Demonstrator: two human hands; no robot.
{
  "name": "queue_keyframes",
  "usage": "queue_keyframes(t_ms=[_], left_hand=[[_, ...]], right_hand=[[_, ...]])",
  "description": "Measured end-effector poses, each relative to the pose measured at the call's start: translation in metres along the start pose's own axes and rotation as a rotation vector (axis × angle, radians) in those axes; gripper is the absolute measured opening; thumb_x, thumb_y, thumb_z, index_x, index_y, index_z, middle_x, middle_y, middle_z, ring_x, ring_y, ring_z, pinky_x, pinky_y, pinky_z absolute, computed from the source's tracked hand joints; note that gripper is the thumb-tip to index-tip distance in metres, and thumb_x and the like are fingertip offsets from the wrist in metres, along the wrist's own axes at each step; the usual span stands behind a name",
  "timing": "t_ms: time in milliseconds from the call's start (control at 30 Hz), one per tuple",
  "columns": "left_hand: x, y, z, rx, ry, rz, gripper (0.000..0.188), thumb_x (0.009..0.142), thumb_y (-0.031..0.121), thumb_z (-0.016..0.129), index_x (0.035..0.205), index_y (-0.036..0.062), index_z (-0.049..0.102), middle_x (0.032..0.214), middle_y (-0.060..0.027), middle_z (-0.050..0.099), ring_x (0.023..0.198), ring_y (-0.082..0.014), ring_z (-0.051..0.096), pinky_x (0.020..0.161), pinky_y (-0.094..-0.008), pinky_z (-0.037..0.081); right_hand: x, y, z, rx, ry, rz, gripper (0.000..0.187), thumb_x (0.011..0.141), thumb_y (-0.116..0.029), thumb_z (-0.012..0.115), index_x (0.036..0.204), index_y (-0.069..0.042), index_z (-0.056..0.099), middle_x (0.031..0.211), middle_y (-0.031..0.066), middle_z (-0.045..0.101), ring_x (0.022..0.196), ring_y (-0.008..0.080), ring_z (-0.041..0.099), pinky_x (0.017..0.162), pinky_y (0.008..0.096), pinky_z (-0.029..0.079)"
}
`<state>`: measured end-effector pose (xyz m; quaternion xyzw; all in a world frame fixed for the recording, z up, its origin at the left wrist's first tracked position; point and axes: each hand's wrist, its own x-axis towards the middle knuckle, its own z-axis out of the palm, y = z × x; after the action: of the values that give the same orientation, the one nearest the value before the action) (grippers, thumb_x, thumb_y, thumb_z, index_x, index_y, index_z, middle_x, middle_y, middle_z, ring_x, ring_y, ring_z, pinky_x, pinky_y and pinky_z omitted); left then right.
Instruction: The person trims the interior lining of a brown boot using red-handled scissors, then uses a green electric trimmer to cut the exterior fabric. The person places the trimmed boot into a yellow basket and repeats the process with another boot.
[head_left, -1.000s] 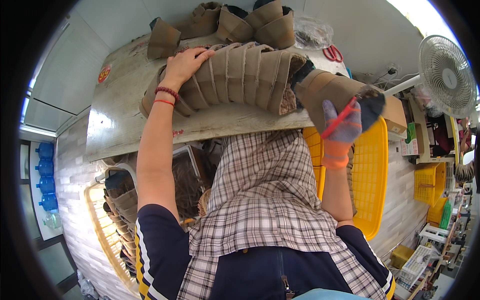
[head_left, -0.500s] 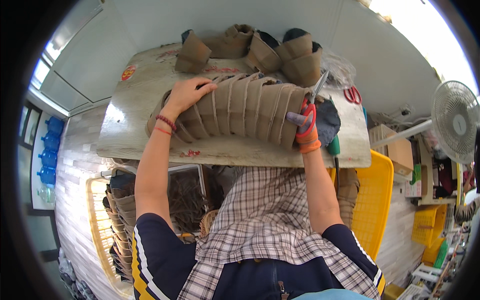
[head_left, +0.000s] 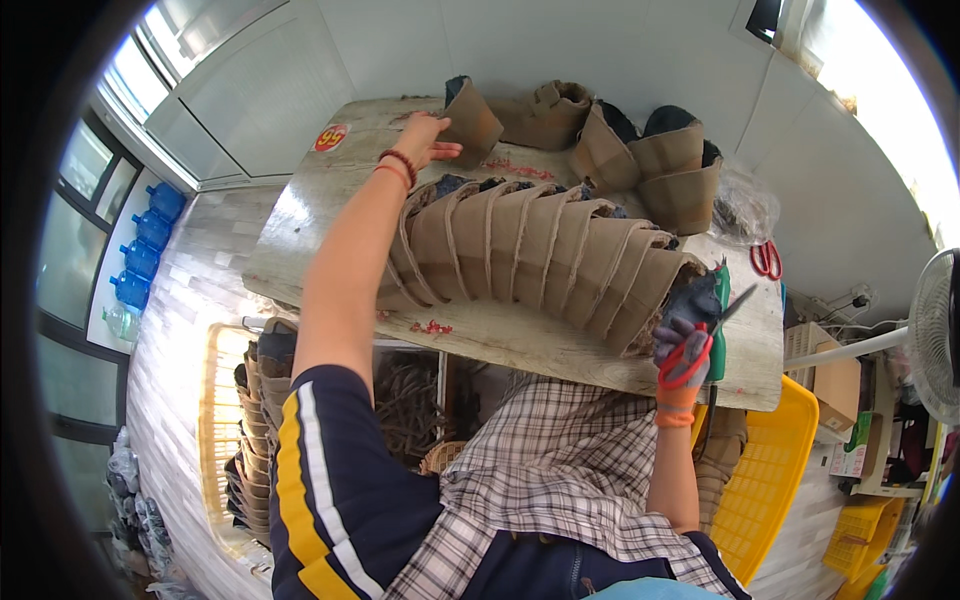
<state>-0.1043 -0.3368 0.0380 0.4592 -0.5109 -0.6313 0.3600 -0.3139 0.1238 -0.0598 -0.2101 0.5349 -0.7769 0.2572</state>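
Observation:
My bare left hand (head_left: 428,140) is stretched to the far side of the table, open, fingers apart, at the near-left side of a curled brown fabric piece with a dark lining (head_left: 472,125). Whether it touches that piece, I cannot tell. In its grey and orange glove, my right hand (head_left: 680,370) is closed on red-handled scissors (head_left: 697,352), their blades pointing up and right. A long row of nested brown fabric pieces (head_left: 530,245) lies between my hands, its right end beside the glove. A green-handled tool (head_left: 718,345) lies just behind the scissors.
More curled brown pieces (head_left: 680,165) stand along the table's back. Red-handled scissors (head_left: 766,260) lie beside a clear plastic bag (head_left: 745,210) at the right. A yellow crate (head_left: 770,470) and a pale basket of brown pieces (head_left: 222,400) flank me below the worn table (head_left: 290,230).
My left hand has left the nested row and reached to a curled piece at the back. My right hand, still holding the scissors, has drawn nearer to me. The view has shifted.

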Motion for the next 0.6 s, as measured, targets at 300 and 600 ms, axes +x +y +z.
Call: queue_keyframes(t_ms=[300, 600], left_hand=[[-0.016, 0.005, 0.034, 0.917, 0.274, 0.826, 0.020, 0.079, 0.019, 0.067, 0.087, 0.0030, 0.058, 0.097, -0.0132, 0.056, 0.092, -0.0304, 0.055, 0.077, -0.0376, 0.045], [-0.309, 0.079, 0.036, 1.078, -0.275, 1.387, 0.020, 0.069, 0.002, 0.068, 0.087, 0.0023, 0.058, 0.089, -0.0075, 0.053, 0.082, -0.0264, 0.055, 0.070, -0.0349, 0.044]], right_hand=[[-0.057, -0.037, -0.043, -0.085, 0.059, 0.048, 0.042, 0.097, -0.035, 0.046, 0.108, 0.005, 0.053, 0.079, 0.0163, 0.065, 0.051, 0.0089, 0.049, 0.047, 0.0192, 0.037], [-0.110, -0.143, -0.056, -0.358, -0.158, -0.260, 0.056, 0.081, -0.040, 0.069, 0.116, 0.002, 0.054, 0.085, 0.0062, 0.062, 0.072, 0.0097, 0.053, 0.064, 0.0204, 0.041]])
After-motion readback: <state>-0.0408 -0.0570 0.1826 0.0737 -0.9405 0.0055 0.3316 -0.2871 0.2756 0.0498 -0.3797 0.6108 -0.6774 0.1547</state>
